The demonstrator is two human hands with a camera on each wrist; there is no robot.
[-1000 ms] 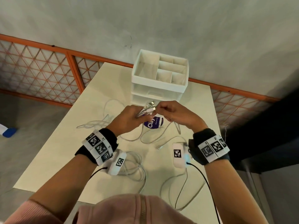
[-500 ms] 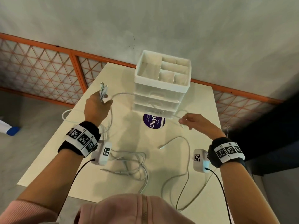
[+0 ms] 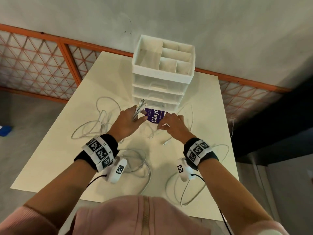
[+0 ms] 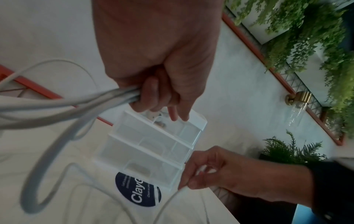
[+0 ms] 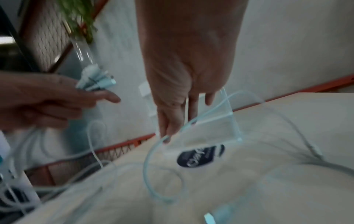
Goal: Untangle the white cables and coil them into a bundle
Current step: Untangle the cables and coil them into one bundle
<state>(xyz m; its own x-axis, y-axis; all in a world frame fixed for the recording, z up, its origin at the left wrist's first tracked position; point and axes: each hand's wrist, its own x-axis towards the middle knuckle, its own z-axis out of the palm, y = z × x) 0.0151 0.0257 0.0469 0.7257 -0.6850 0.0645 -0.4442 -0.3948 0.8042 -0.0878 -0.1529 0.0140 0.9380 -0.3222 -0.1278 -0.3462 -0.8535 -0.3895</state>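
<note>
Several white cables [image 3: 100,126] lie in loose loops across the cream table [image 3: 50,158]. My left hand [image 3: 128,121] grips a bunch of cable ends, whose plugs [image 3: 143,103] stick up past its fingers; the same plugs [image 5: 97,81] show in the right wrist view. In the left wrist view the gripped strands [image 4: 67,106] trail away to the left. My right hand [image 3: 171,124] pinches a single white cable [image 4: 168,203] between thumb and fingers, just right of the left hand. That strand [image 5: 153,151] curves down to the table.
A white drawer organiser [image 3: 162,77] with an open compartment top stands behind the hands. A round purple sticker [image 3: 155,115] lies at its foot. More cable loops [image 3: 191,187] lie near the front edge, and one loose plug [image 3: 166,142] lies by my right wrist. An orange lattice fence [image 3: 33,65] runs behind the table.
My left hand, out to the left with the plug bunch half a second ago, has come back to the centre. My right hand moved left towards it, still holding its strand.
</note>
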